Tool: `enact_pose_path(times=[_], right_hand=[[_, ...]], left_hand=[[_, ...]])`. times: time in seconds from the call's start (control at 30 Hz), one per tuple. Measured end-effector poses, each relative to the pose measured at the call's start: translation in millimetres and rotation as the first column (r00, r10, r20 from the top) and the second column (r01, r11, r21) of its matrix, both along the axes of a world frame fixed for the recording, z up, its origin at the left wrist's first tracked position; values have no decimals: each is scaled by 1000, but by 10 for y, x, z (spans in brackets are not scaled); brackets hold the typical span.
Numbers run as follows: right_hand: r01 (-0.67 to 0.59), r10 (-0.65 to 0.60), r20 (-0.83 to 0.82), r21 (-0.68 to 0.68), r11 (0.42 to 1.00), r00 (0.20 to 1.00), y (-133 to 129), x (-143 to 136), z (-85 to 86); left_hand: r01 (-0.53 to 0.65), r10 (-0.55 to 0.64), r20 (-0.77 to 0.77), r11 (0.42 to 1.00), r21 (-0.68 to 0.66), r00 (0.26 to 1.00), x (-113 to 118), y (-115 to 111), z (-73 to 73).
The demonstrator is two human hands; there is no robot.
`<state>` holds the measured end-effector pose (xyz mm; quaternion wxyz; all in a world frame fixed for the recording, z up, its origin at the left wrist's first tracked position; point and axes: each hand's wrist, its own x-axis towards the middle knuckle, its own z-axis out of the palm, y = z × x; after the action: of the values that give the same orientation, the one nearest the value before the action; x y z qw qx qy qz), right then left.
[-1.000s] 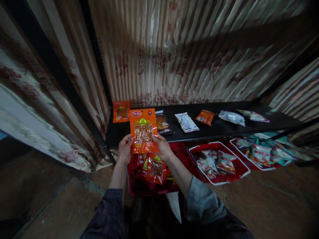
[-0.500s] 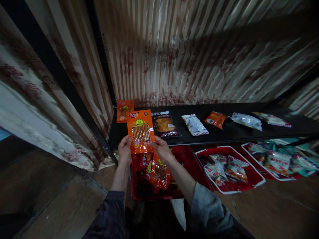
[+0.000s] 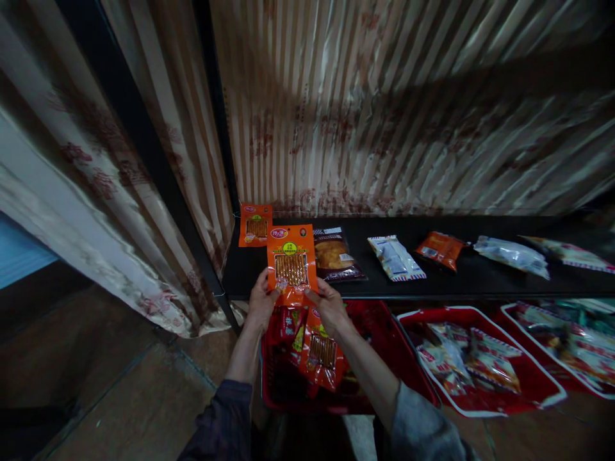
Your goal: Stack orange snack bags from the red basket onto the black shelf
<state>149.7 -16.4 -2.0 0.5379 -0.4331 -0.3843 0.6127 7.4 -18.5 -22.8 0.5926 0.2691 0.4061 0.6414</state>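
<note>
An orange snack packet (image 3: 291,262) with a clear window showing brown sticks is held upright between my two hands, in front of the shelf's left end. My left hand (image 3: 262,299) grips its lower left edge, and my right hand (image 3: 329,307) pinches its lower right corner. Behind it, a matching orange packet (image 3: 255,225) leans at the back left of the black shelf (image 3: 408,289). Just below my hands, a red basket (image 3: 384,346) holds another orange packet (image 3: 323,352) and a red packet (image 3: 288,325).
Along the shelf lie a brown packet (image 3: 336,255), a white packet (image 3: 396,258), an orange packet (image 3: 439,250) and more bags. Red baskets with white rims (image 3: 533,358) hold bagged snacks at right. A black post (image 3: 158,160) and striped curtain (image 3: 288,115) stand at left and behind.
The view has shifted left, so the shelf and baskets appear farther right and lower. Both hands keep hold of the orange packet, still before the shelf.
</note>
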Motion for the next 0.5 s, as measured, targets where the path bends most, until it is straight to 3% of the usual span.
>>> enact_pose_path(times=[0.1, 0.23, 0.5], right_hand=[[-30, 30, -3, 5, 1000, 1000, 77, -44, -5], [-29, 29, -28, 13, 1000, 999, 322, -176, -4], [-64, 64, -8, 46, 997, 998, 1213, -533, -14]], left_hand=[[-65, 65, -53, 998, -2, 996, -26, 100, -42], [-142, 148, -151, 989, 51, 977, -155, 341, 20], [-344, 354, -309, 935, 88, 883, -446, 1031, 157]])
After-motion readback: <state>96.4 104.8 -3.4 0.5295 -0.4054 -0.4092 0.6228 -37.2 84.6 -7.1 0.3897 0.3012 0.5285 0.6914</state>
